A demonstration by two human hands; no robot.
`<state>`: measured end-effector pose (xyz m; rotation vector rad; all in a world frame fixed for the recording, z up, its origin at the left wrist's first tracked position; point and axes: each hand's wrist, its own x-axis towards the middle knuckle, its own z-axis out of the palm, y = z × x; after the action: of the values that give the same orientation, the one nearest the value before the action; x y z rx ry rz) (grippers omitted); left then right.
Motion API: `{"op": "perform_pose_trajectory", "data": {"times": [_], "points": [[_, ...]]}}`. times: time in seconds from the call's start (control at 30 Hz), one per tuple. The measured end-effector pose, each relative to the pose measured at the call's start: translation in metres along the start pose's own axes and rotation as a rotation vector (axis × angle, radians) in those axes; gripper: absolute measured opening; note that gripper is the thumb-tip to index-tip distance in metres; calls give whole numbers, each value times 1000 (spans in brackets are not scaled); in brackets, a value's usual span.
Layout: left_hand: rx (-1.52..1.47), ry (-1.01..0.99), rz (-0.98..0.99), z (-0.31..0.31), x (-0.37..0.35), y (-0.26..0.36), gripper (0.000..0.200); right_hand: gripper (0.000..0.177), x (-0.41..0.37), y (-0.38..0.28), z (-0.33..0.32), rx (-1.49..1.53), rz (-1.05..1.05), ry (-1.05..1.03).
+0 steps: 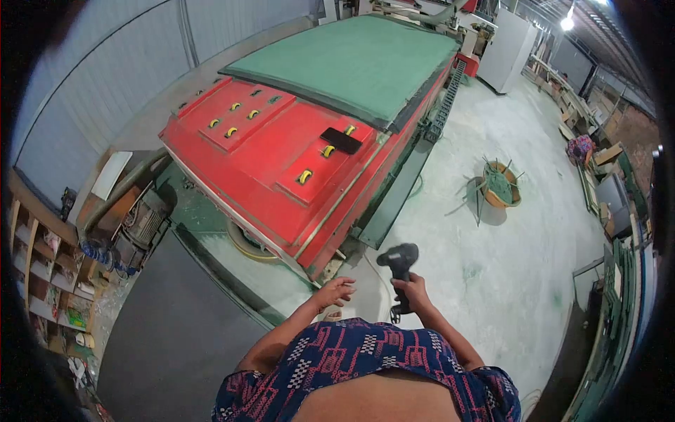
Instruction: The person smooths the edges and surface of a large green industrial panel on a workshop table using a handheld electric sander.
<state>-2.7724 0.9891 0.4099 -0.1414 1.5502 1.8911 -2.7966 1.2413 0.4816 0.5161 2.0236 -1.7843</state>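
Note:
My right hand [418,294] is wrapped round the grip of a black cordless drill [399,261], held upright in front of my body with its head at the top. To its left, my left hand [335,293] is raised with the fingers spread and nothing in them. Just beyond the left hand lies the near corner of a big red machine bed [260,190] with yellow rollers [304,176] set in its top. A black phone-like slab [340,140] rests on the red surface. Farther back, a green sheet [351,60] covers the bed.
An orange tub [500,184] of green strips stands on the dusty floor at right. A dark grey panel [169,337] is at lower left, near a motor [144,218] and a shelf unit [53,274]. Stacked boards [619,302] line the right side. A white cabinet [506,53] stands behind.

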Motion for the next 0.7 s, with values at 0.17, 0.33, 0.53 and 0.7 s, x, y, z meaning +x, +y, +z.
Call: {"op": "perform_pose_trajectory", "data": {"times": [0.17,0.33,0.53,0.7], "points": [[-108,-19,150,6,16,67,58,19,19,-74,50,-26,-117,-179],[-374,14,243,10,42,94,61,19,59,-98,77,-71,-230,-315],[-570,63,157,9,75,141,60,39,110,-123,83,-205,-300,-372],[-760,116,137,1,109,151,60,47,149,-128,89,-300,-367,-430]]}}
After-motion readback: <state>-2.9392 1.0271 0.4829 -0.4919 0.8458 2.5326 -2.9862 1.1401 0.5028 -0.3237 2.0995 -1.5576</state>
